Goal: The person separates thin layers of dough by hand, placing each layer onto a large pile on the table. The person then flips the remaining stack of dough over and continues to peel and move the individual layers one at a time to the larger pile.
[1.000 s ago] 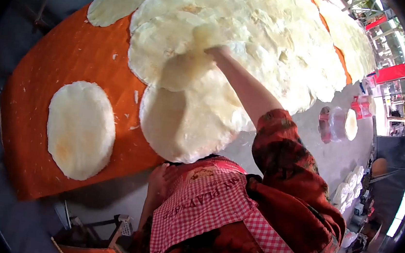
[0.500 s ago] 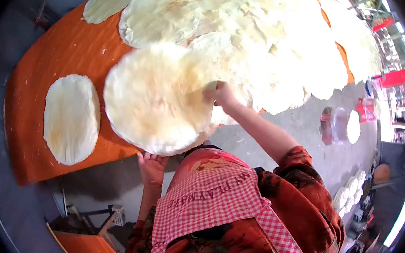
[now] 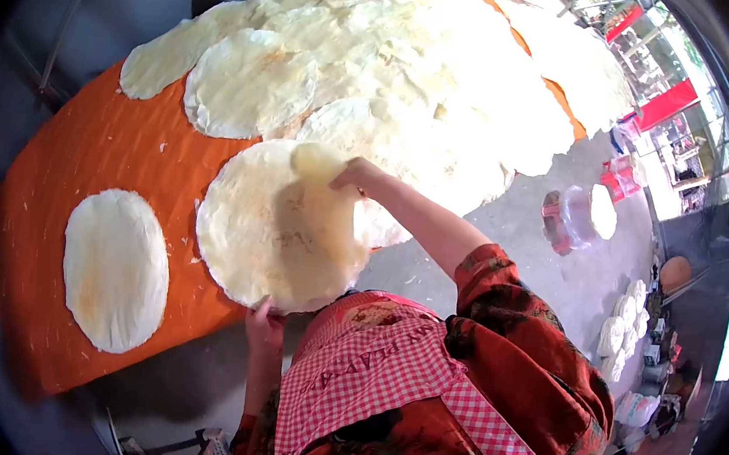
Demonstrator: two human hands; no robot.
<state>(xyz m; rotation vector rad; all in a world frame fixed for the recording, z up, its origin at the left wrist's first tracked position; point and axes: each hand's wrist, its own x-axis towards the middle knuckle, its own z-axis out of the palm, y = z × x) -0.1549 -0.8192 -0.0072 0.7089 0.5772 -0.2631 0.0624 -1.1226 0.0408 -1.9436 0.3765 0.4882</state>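
A large, thin round flatbread (image 3: 247, 216) with faint brown marks lies near the front edge of the orange cloth (image 3: 126, 152). My right hand (image 3: 354, 175) is closed at its far right rim, where a raised, blurred flap casts a shadow across the bread. At the near rim, my left hand (image 3: 264, 321) pinches the edge between thumb and fingers. To the left rests a separate oval-looking flatbread (image 3: 115, 269), untouched. Just beyond the held one is another round flatbread (image 3: 251, 85).
Many overlapping flatbreads (image 3: 450, 69) cover the far and right parts of the cloth. On the grey floor to the right stand a clear plastic container with a pale lid (image 3: 603, 212) and a red basket (image 3: 622, 178). White bundles (image 3: 622, 327) are stacked farther right.
The flatbread has come down onto the cloth from a raised, tilted position. My left hand has gone from open fingers under its rim to a pinch. The view has shifted.
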